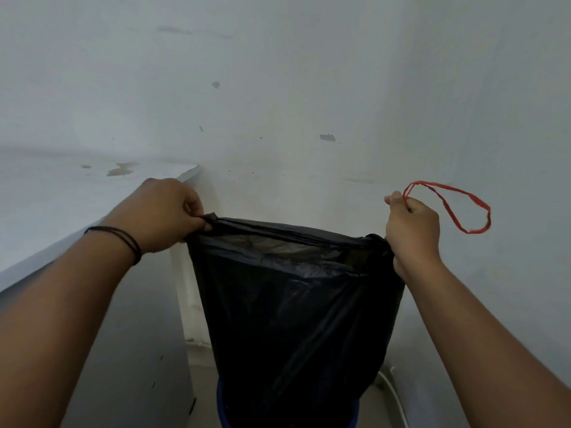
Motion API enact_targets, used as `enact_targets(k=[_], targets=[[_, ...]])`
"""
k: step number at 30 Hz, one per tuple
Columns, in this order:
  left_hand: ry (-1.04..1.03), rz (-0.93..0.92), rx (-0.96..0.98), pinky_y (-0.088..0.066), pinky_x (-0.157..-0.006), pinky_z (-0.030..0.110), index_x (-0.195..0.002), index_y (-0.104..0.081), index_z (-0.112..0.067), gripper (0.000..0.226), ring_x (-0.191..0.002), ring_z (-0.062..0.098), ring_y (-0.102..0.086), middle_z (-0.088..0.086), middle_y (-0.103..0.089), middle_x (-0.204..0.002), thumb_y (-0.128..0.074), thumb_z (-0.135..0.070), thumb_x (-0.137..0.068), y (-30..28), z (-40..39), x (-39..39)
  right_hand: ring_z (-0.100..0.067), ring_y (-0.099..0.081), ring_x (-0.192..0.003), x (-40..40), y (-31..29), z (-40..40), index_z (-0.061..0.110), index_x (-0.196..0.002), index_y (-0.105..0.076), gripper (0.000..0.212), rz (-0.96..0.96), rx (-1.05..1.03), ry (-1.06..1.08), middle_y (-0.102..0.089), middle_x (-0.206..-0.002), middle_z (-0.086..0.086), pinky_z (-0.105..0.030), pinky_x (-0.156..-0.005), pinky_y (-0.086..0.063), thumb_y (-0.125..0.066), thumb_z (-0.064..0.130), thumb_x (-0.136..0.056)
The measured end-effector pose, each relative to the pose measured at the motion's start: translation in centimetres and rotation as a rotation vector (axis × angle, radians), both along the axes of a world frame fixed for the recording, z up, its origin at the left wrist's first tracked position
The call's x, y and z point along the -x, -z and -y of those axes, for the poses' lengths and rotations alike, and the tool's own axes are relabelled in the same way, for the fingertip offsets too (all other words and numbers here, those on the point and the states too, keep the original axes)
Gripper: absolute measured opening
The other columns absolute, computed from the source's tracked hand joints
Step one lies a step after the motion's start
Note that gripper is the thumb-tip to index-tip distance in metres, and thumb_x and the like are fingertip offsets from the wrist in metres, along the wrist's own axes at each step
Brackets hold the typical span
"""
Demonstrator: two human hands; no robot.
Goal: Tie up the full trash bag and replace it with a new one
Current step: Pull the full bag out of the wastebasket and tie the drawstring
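Black trash bag held up by its rim in both hands, above a blue bin, in front of a white wall.

Nearest, low centre: blue bin (223, 406), mostly hidden by the black trash bag (296, 304) hanging into it. Left hand (167, 214) pinches the bag's left rim; right hand (412, 230) grips the right rim plus a red drawstring (457, 208) looping out above its fist. Bag mouth stretched between them. White ledge (61, 193) left; scuffed white wall (309, 88) behind; white cable (392, 387) on the floor at right.
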State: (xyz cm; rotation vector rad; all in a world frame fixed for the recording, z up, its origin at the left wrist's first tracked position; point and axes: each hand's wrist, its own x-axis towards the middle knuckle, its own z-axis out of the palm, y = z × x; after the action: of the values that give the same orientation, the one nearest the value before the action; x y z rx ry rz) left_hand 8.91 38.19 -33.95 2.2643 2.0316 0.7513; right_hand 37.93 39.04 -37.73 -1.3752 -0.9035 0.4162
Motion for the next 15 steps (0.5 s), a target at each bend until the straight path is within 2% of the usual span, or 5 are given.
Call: enact_targets(k=[3,5,9,12,15], targets=[[-0.003,0.038,0.057,-0.048,-0.055,0.025,-0.065,-0.066,-0.016,0.018,-0.059,0.014,-0.061,0.003,-0.067,-0.062,-0.079,-0.028,-0.071,-0.8,0.3,0.2,-0.024,-0.058,-0.109,-0.1,0.2,-0.1,0.011,-0.114,-0.064,0.034,-0.019,-0.021,-0.011,-0.066,-0.101,0.001,-0.028,-0.089,-0.045,-0.039,0.030,-0.100],[0.014,0.116,0.114,-0.057,-0.065,0.034,-0.065,-0.067,-0.012,0.019,-0.061,0.020,-0.064,0.005,-0.068,-0.061,-0.081,-0.025,-0.069,-1.3,0.1,0.5,-0.015,-0.058,-0.086,-0.1,0.3,-0.4,0.013,-0.115,-0.064,0.035,-0.010,-0.021,-0.039,-0.055,-0.079,0.016,-0.020,-0.078,-0.042,-0.039,0.032,-0.100],[0.127,0.452,0.158,-0.058,-0.058,0.024,-0.071,-0.069,-0.003,0.023,-0.059,0.016,-0.064,0.009,-0.067,-0.061,-0.082,-0.020,-0.064,-2.1,-0.4,0.8,-0.017,-0.051,-0.075,-0.6,0.4,-1.0,0.022,-0.089,-0.065,0.032,-0.016,0.005,-0.102,-0.050,-0.067,0.007,-0.034,-0.080,-0.047,-0.038,0.038,-0.098],[0.189,0.753,0.144,-0.056,-0.054,0.017,-0.069,-0.064,-0.004,0.032,-0.056,0.011,-0.063,0.006,-0.064,-0.057,-0.078,-0.028,-0.054,-2.9,-1.3,-0.1,-0.015,-0.046,-0.059,-0.2,0.0,-1.0,0.021,-0.079,-0.062,0.031,-0.040,0.013,-0.228,-0.044,-0.060,0.003,-0.029,-0.066,-0.044,-0.041,0.033,-0.098],[0.283,0.976,0.072,-0.057,-0.059,0.019,-0.071,-0.058,-0.006,0.019,-0.057,0.008,-0.062,0.005,-0.059,-0.065,-0.073,-0.018,-0.073,-4.1,-2.5,-2.0,-0.013,-0.047,-0.052,1.0,-0.6,-0.8,0.017,-0.078,-0.063,0.028,0.004,0.004,-0.366,-0.046,-0.056,0.004,-0.031,-0.067,-0.045,-0.043,0.020,-0.097]])
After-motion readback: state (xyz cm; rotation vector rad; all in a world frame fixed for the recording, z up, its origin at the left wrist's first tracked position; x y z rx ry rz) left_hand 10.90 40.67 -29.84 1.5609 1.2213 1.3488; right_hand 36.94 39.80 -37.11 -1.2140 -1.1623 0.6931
